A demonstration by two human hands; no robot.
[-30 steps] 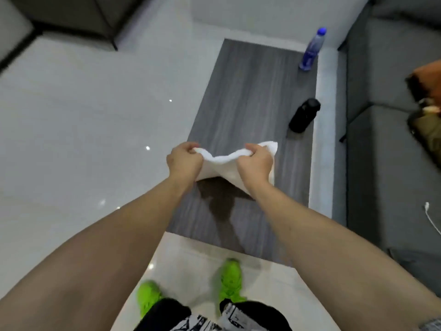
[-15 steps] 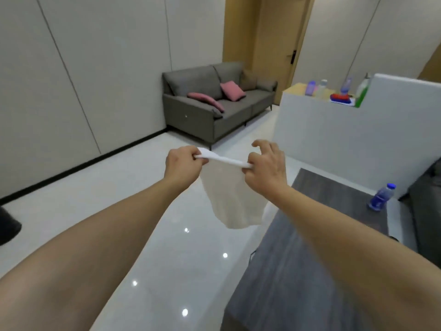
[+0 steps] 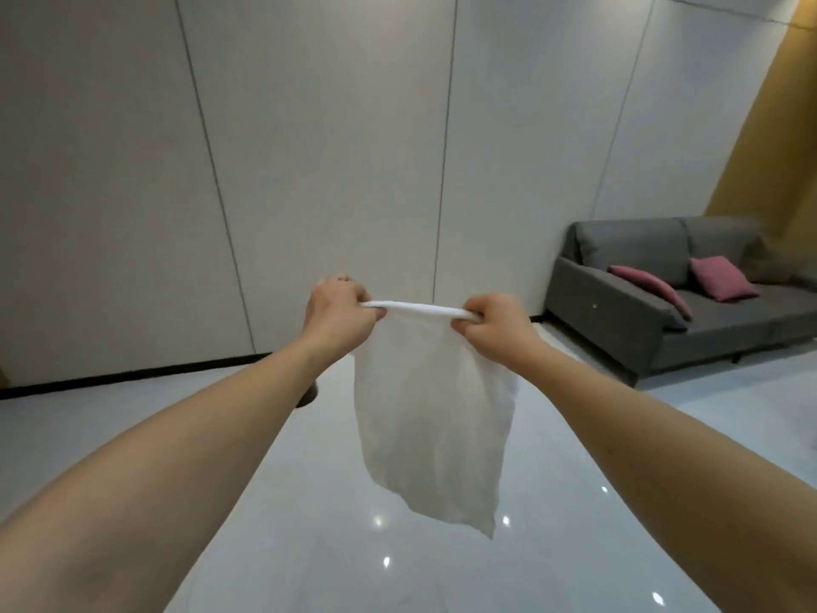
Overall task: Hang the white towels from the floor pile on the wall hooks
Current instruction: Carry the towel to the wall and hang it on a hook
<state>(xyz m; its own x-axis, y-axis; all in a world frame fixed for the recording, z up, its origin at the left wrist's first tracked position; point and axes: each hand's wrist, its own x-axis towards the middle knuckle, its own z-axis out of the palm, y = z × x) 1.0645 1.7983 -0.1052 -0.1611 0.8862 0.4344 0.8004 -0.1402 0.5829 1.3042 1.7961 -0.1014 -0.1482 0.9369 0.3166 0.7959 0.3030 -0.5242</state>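
Facing a panelled wall (image 3: 309, 170) with no hooks visible on it anywhere in view, so the biggest risk is target-finding: hooks may be off-frame or too small to tell, and walking in blind means a miss or a re-search with arms already extended. Glossy tiled floor (image 3: 309, 546) under the feet reads as slick to me; moving while looking at the wall and not down could mean a slip, and the floor pile isn't in view either, so tripping on it is possible. Grey sofa (image 3: 663, 329) with pink cushions (image 3: 720, 283) sits off to the right, well apart, low concern. White towel (image 3: 433, 426) is airborne, held out in front at roughly chest line, top edge rolled taut between both fists, body hanging free with the lower corner sagging to the right. Thin limp cloth, so it'll swing and fold on itself; a bunched top edge likely won't seat on a hook without a loop or a spread section, and could slide straight off. Left hand (image 3: 338, 311) is fisted tight around the left end of the top edge; right hand (image 3: 493, 323) likewise curled around the right end. Freeing either hand to guide the cloth onto a hook halves the support, and the loose end dropping to the floor is the likely failure.
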